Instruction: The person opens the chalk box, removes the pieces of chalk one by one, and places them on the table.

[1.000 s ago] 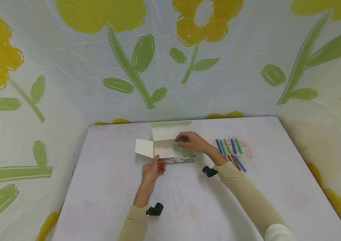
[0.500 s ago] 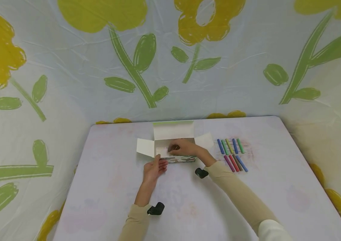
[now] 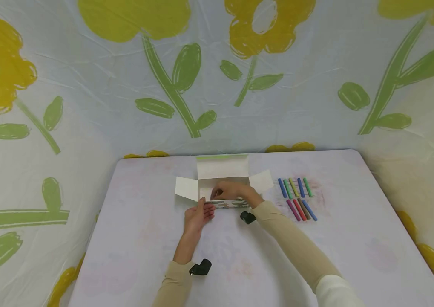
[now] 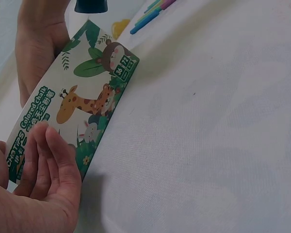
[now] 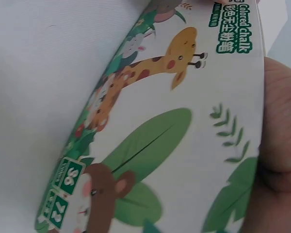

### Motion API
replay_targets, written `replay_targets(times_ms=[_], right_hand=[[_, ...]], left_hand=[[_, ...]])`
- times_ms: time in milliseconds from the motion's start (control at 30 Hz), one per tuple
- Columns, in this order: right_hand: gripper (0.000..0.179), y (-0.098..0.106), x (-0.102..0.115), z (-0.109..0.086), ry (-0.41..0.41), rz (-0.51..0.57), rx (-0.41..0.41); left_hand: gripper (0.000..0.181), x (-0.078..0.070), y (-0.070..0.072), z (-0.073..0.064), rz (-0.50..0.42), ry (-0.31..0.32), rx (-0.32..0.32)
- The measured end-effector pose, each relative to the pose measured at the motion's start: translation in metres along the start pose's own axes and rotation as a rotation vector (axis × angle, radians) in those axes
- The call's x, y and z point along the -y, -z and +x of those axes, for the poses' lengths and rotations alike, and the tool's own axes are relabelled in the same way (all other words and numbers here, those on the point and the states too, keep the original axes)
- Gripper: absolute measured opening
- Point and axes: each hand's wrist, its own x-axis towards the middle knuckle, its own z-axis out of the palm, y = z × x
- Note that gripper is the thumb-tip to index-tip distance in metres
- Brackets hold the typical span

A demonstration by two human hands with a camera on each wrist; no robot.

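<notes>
A chalk box (image 3: 224, 205) with "Colored chalk" and cartoon animals printed on its front stands toward the back of the table, its lid and side flaps folded out. At its front left corner my left hand (image 3: 196, 218) holds the front wall, fingers against the printed face and thumb at the rim; the left wrist view shows those fingers (image 4: 51, 160) close up. My right hand (image 3: 234, 190) reaches down into the box with bent fingers, and the front wall hides its fingertips in the right wrist view. I cannot tell whether it holds anything.
Right of the box lie two rows of coloured chalk sticks: a back row with a yellow stick (image 3: 293, 187) among blue and green, and a front row with a purple stick (image 3: 293, 210), red, brown and blue. A flower-printed cloth (image 3: 117, 85) hangs behind the white table (image 3: 144, 256).
My right hand has moved leftward and deeper into the box, baring the right side flap and the front row of chalk. My left hand keeps its place at the front corner.
</notes>
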Motion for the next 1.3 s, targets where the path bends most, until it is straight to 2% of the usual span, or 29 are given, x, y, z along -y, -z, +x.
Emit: replay_targets(times_ms=[267, 567, 733, 900, 1067, 1200, 1300], right_hand=[[0.019, 0.003, 0.004, 0.003, -0.04, -0.067, 0.074], [0.019, 0.006, 0.004, 0.0, -0.091, -0.042, 0.11], [0.019, 0.006, 0.002, -0.005, -0.037, -0.031, 0.105], [0.018, 0.007, 0.002, -0.016, 0.026, -0.058, 0.042], [0.017, 0.007, 0.002, -0.03, 0.026, -0.038, -0.084], [0.016, 0.01, 0.002, -0.041, 0.066, -0.029, -0.177], [0.015, 0.015, 0.003, -0.049, 0.093, -0.01, -0.218]], left_hand=[[0.046, 0.002, -0.003, -0.002, -0.01, -0.004, 0.004], [0.044, 0.005, -0.005, 0.0, -0.001, -0.012, 0.0], [0.046, 0.007, -0.004, 0.0, -0.004, -0.023, 0.007], [0.046, 0.008, -0.003, 0.001, 0.006, -0.017, 0.001], [0.048, 0.006, -0.002, 0.001, 0.022, -0.016, -0.001], [0.049, 0.006, 0.0, 0.0, 0.025, -0.02, 0.0], [0.049, 0.007, 0.001, 0.001, 0.022, -0.026, 0.003]])
